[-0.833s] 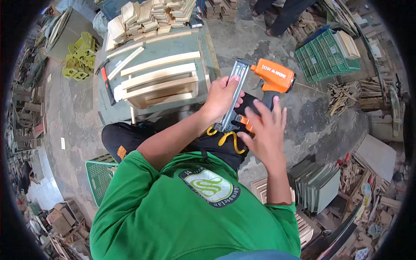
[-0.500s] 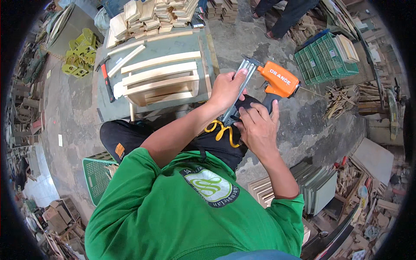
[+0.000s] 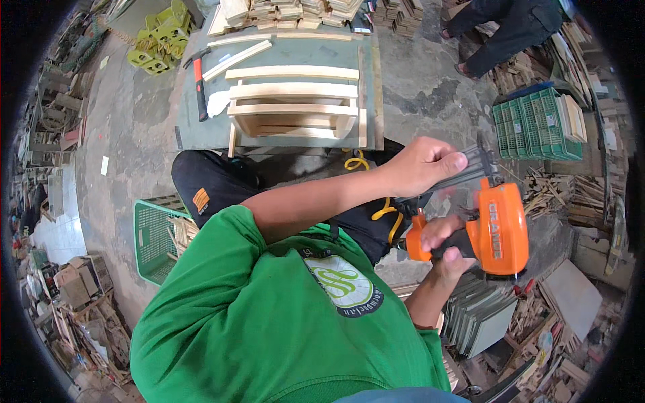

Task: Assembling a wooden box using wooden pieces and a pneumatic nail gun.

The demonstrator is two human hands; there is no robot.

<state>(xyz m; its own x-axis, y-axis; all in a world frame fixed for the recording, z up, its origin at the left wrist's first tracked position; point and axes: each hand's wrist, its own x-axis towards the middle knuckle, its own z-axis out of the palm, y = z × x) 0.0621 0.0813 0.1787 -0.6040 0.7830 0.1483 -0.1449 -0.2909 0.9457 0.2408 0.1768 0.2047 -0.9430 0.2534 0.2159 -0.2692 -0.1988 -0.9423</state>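
Observation:
An orange and black nail gun (image 3: 498, 228) is held in front of my right side, turned so its orange body hangs to the right. My right hand (image 3: 445, 243) wraps around its black handle. Higher up, my left hand (image 3: 424, 166) grips the grey metal magazine, thumb laid along it; its fingertips are partly hidden. A coiled yellow air hose (image 3: 385, 213) shows beside the gun's handle end, over my dark trousers. On the low table ahead stands a pale slatted wooden box (image 3: 295, 109), apart from both hands.
The green-grey table (image 3: 282, 57) also bears a hammer (image 3: 200, 87), loose wood strips (image 3: 238, 60) and stacked wood pieces (image 3: 295, 12). Green crates (image 3: 531, 124) stand right; another green crate (image 3: 154, 245) is at my left. A person in dark trousers (image 3: 514, 37) stands far right.
The nail gun has moved right and nearer, and has rotated so its body points down. My right hand has closed around the handle. The view has shifted, so the table appears farther right.

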